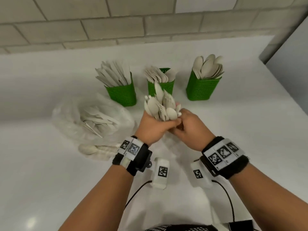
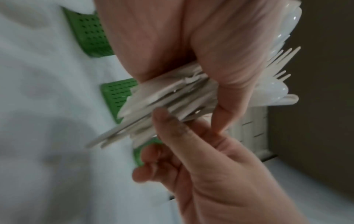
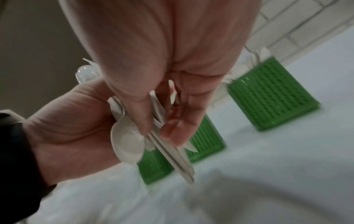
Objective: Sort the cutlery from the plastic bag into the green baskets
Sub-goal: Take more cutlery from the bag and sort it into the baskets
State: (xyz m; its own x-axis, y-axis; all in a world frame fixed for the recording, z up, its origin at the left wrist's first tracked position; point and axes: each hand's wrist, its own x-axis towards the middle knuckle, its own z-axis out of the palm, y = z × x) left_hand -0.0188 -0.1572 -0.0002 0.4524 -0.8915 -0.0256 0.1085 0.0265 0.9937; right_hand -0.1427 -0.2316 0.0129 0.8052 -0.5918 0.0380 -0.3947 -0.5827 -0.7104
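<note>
The head view looks steeply down from above onto the white countertop (image 1: 233,130), facing the grey tiled wall (image 1: 100,27). Each wrist view sits very close under its palm, looking along the fingers. All three share the fistful of pale disposable cutlery (image 1: 160,107) and the green perforated plastic baskets (image 1: 201,89)

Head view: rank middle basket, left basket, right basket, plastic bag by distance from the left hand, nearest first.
From the left hand, which grips a bundle of cutlery:
1. Middle basket, straight ahead.
2. Left basket, ahead-left; too close to call against the plastic bag, at left.
3. Right basket, ahead-right, farthest.
</note>
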